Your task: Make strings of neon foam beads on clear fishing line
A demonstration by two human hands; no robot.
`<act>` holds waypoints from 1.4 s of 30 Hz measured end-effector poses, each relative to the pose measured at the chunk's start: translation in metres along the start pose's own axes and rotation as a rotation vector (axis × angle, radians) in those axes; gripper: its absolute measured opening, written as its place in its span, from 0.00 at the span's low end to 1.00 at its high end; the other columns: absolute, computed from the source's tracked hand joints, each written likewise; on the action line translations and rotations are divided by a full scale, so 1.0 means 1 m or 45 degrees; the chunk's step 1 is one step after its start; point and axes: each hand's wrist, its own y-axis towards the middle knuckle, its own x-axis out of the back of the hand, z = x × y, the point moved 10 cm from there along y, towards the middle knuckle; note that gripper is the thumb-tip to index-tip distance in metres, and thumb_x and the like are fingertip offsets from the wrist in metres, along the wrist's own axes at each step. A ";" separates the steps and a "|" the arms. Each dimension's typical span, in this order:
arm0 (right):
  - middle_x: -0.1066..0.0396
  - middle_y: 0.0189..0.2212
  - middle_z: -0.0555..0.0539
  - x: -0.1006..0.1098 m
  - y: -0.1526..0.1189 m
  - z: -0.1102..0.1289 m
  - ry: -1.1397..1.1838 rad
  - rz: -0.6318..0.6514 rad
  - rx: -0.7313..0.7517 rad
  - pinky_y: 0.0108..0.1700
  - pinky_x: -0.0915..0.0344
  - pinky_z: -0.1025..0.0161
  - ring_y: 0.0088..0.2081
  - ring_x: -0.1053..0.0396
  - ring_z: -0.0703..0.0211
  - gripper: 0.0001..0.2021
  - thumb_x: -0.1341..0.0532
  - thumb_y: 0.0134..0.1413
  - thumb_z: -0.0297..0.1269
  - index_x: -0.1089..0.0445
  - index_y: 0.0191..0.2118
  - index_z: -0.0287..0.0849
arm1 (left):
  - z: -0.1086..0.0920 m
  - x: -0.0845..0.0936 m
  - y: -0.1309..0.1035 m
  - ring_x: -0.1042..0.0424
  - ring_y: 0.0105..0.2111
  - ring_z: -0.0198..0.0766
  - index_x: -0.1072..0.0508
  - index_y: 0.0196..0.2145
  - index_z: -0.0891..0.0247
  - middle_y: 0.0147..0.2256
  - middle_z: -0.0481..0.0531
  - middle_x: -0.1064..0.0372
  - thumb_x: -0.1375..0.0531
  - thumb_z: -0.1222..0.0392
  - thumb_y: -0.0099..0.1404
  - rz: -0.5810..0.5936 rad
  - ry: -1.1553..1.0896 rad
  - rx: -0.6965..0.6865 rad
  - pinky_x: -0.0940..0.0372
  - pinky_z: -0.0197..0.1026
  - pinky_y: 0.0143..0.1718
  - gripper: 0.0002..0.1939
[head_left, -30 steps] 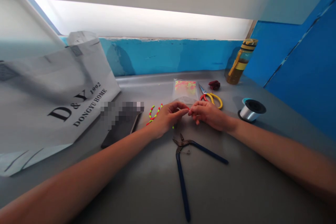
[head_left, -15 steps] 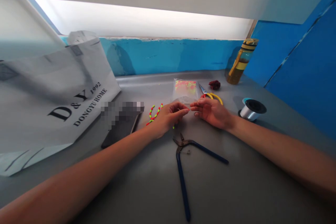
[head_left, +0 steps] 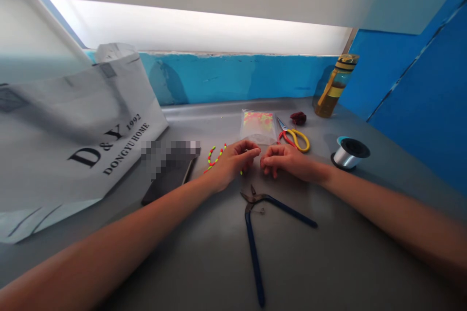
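Thumb and forefinger of my left hand [head_left: 239,159] are pinched together. A string of red and yellow-green beads [head_left: 210,156] curls on the table to the left and runs behind that hand, which grips it; the gripped part is hidden by the fingers. Close by on the right, a small gap away, my right hand [head_left: 286,161] has its fingers curled and its thumb against the forefinger. Whatever it pinches, if anything, is too small to make out. In front of both hands lie pliers [head_left: 255,199] with dark blue handles, their jaws apart.
Behind the hands lie a clear bag of beads [head_left: 258,125], red-and-yellow scissors [head_left: 295,137] and a dark red bundle [head_left: 298,118]. A spool of clear line [head_left: 348,154] and a bottle [head_left: 335,86] stand right. Left are a dark flat device [head_left: 168,180] and a white bag [head_left: 91,136].
My right hand has turned over and dropped slightly toward me, its fingers closing into a pinch. The scissor handles are now uncovered. My left hand has hardly moved.
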 end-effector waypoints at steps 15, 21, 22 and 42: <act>0.27 0.26 0.49 -0.003 0.000 -0.001 -0.100 0.033 -0.019 0.27 0.34 0.67 0.25 0.31 0.65 0.08 0.35 0.54 0.38 0.31 0.30 0.41 | -0.001 0.006 0.002 0.36 0.24 0.31 0.30 0.35 0.60 0.31 0.47 0.30 0.35 0.50 0.59 -0.071 -0.166 -0.006 0.41 0.35 0.23 0.13; 0.27 0.25 0.50 -0.003 0.000 -0.001 -0.107 0.025 -0.029 0.27 0.35 0.68 0.25 0.32 0.65 0.07 0.35 0.54 0.36 0.31 0.29 0.41 | 0.000 0.005 0.002 0.37 0.23 0.30 0.30 0.36 0.60 0.32 0.47 0.30 0.36 0.52 0.61 -0.041 -0.193 -0.007 0.40 0.35 0.23 0.11; 0.27 0.25 0.50 -0.003 0.000 -0.001 -0.109 0.024 -0.030 0.27 0.35 0.68 0.26 0.32 0.65 0.07 0.35 0.54 0.36 0.31 0.29 0.41 | 0.001 0.005 0.002 0.37 0.23 0.30 0.30 0.36 0.60 0.32 0.47 0.30 0.36 0.52 0.61 -0.043 -0.197 -0.004 0.40 0.35 0.23 0.11; 0.26 0.30 0.47 0.009 0.002 -0.008 0.177 -0.065 -0.052 0.29 0.31 0.67 0.28 0.30 0.64 0.07 0.34 0.52 0.36 0.30 0.33 0.39 | -0.003 0.007 0.003 0.37 0.22 0.30 0.29 0.40 0.61 0.30 0.47 0.32 0.35 0.50 0.59 -0.078 -0.204 -0.014 0.41 0.35 0.22 0.15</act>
